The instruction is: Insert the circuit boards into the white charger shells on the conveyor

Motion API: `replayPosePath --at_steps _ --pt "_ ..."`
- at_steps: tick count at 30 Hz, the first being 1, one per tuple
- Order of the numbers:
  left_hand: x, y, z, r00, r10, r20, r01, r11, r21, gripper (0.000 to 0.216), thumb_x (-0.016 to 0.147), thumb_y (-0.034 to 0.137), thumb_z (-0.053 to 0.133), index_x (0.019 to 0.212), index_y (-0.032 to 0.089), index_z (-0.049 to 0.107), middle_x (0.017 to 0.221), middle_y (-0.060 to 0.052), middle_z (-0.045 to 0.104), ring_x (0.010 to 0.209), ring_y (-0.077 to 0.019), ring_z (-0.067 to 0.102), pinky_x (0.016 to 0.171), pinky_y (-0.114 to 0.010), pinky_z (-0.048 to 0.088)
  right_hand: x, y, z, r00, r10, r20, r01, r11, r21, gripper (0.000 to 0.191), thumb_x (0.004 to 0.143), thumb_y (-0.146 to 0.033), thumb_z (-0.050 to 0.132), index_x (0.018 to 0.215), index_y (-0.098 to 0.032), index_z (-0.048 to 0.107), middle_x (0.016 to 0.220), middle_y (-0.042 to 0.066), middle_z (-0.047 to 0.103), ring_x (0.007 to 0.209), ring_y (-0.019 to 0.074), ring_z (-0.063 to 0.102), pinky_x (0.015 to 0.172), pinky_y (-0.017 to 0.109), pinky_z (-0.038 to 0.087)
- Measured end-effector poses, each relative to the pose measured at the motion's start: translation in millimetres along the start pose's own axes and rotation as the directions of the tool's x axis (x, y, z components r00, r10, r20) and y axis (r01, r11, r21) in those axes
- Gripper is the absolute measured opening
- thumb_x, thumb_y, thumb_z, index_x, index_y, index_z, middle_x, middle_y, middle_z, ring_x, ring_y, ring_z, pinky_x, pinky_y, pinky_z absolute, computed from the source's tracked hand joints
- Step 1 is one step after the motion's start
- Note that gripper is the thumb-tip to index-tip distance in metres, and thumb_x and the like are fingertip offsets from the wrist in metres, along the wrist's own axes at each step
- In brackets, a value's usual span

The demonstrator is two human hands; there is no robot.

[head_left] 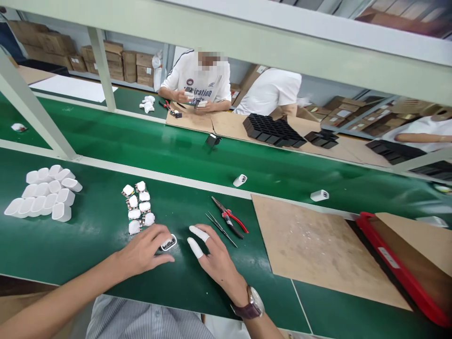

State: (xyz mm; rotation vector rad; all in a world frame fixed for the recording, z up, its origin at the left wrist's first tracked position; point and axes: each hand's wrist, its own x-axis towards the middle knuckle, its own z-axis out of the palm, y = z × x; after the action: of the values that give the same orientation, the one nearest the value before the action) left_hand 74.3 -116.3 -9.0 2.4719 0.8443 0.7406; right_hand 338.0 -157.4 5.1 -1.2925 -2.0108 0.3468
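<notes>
A small white charger part (168, 243) lies on the green mat (99, 226), pinched under my left hand (146, 249) at the fingertips. My right hand (215, 259) rests flat just beside it, fingers spread, two wearing white finger cots (195, 247). Tweezers (221, 229) and red-handled pliers (229, 217) lie near, beyond my right hand.

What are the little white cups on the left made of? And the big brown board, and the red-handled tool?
The white cups look like smooth moulded plastic: all one shape, evenly white, faintly shiny. The brown board seems to be pressed wood or hardboard, matt and scuffed with pale marks. The red-handled tool has dark metal jaws, and its handles look coated in red plastic or rubber; which one is hard to tell.
</notes>
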Motion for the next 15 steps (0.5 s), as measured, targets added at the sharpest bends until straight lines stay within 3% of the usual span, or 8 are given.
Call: replayPosePath --at_steps 2,6,9,11,12,13,15 --pt "-3.1 2.6 -0.2 0.991 0.125 -0.045 -0.121 0.989 0.088 0.014 0.103 0.019 0.060 0.116 0.022 0.061 0.120 -0.011 0.068 0.102 -0.0237 0.070 0.084 -0.037 0.061 -5.6 5.0 -3.8 1.000 0.021 -0.022 -0.021 1.000 -0.004 0.033 0.104 -0.022 0.059 0.137 -0.025 0.058 0.128 0.011 0.065 0.118 0.0226 0.066 0.100 0.044 0.061" --pt "-4.3 9.8 6.4 0.972 0.199 -0.124 -0.178 0.970 0.163 0.014 0.102 0.012 0.055 0.108 0.020 0.065 0.116 -0.013 0.071 0.092 -0.0231 0.070 0.074 -0.036 0.061 -12.8 7.4 -5.2 0.998 0.045 -0.045 -0.044 0.999 0.009 0.029 0.104 -0.022 0.058 0.133 -0.025 0.062 0.125 0.011 0.067 0.115 0.0228 0.069 0.098 0.043 0.063" --pt "-1.5 14.3 11.6 0.990 0.129 -0.062 -0.124 0.989 0.076 0.017 0.103 0.013 0.053 0.104 0.020 0.067 0.115 -0.012 0.072 0.093 -0.0237 0.071 0.077 -0.038 0.062 -15.2 7.9 -2.4 0.998 0.033 -0.047 -0.032 0.999 0.012 0.028 0.104 -0.021 0.057 0.131 -0.024 0.064 0.124 0.011 0.068 0.114 0.0225 0.069 0.097 0.043 0.063" --pt "4.3 14.5 9.8 0.999 -0.015 -0.032 0.010 0.988 -0.154 0.014 0.103 0.020 0.055 0.097 0.020 0.068 0.113 -0.012 0.074 0.094 -0.0240 0.073 0.078 -0.039 0.064 -16.3 8.9 -0.7 0.999 0.022 -0.025 -0.022 1.000 0.004 0.028 0.104 -0.021 0.055 0.130 -0.023 0.064 0.125 0.011 0.068 0.115 0.0225 0.069 0.098 0.043 0.063" --pt "8.5 13.4 6.4 0.991 -0.131 -0.010 0.121 0.937 -0.327 0.014 0.103 0.026 0.059 0.094 0.020 0.067 0.109 -0.011 0.075 0.092 -0.0238 0.074 0.076 -0.038 0.064 -16.8 9.4 -0.1 1.000 0.017 -0.014 -0.017 1.000 -0.004 0.027 0.104 -0.021 0.055 0.130 -0.023 0.065 0.125 0.011 0.068 0.115 0.0226 0.069 0.098 0.043 0.063" --pt "13.5 11.6 1.4 0.964 -0.262 0.039 0.245 0.825 -0.510 0.017 0.101 0.033 0.062 0.092 0.020 0.066 0.103 -0.011 0.076 0.087 -0.0234 0.075 0.073 -0.037 0.065 -17.4 9.8 0.2 1.000 0.014 -0.006 -0.014 1.000 -0.014 0.027 0.104 -0.022 0.055 0.129 -0.023 0.065 0.125 0.011 0.069 0.114 0.0228 0.069 0.097 0.043 0.063" --pt "25.2 5.0 -12.9 0.860 -0.466 0.209 0.440 0.468 -0.766 0.028 0.096 0.045 0.069 0.090 0.018 0.065 0.091 -0.009 0.076 0.077 -0.0220 0.076 0.067 -0.035 0.065 -18.5 10.6 0.2 1.000 0.010 -0.005 -0.011 0.999 -0.035 0.026 0.104 -0.023 0.055 0.127 -0.023 0.067 0.124 0.011 0.069 0.112 0.0231 0.070 0.095 0.043 0.064"
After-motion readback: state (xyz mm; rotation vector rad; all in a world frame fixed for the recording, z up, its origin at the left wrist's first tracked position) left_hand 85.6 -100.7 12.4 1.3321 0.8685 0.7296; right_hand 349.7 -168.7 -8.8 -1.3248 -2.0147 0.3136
